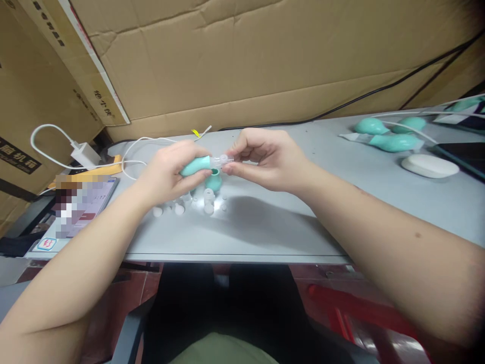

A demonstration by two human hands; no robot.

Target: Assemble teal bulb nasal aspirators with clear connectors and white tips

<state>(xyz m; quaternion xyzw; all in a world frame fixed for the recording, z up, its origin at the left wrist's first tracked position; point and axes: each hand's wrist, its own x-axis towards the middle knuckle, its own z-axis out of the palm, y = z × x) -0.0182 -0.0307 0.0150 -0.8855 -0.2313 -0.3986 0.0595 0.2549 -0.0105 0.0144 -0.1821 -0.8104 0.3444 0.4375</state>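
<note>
My left hand is closed round a teal rubber bulb whose mouth points right. My right hand pinches a small clear plastic nozzle piece between thumb and fingertips. That clear piece meets the mouth of the held bulb; how deep it sits I cannot tell. Just below, a second teal bulb stands on the table with its open neck up. In front of it lie several small clear plastic parts, among them a translucent cap-like piece and a round white piece.
At the right lie several teal bulbs, one with a clear tip, near a smooth white oval object. A phone, a white charger and its cable are at the left. A cardboard panel walls the back of the grey table.
</note>
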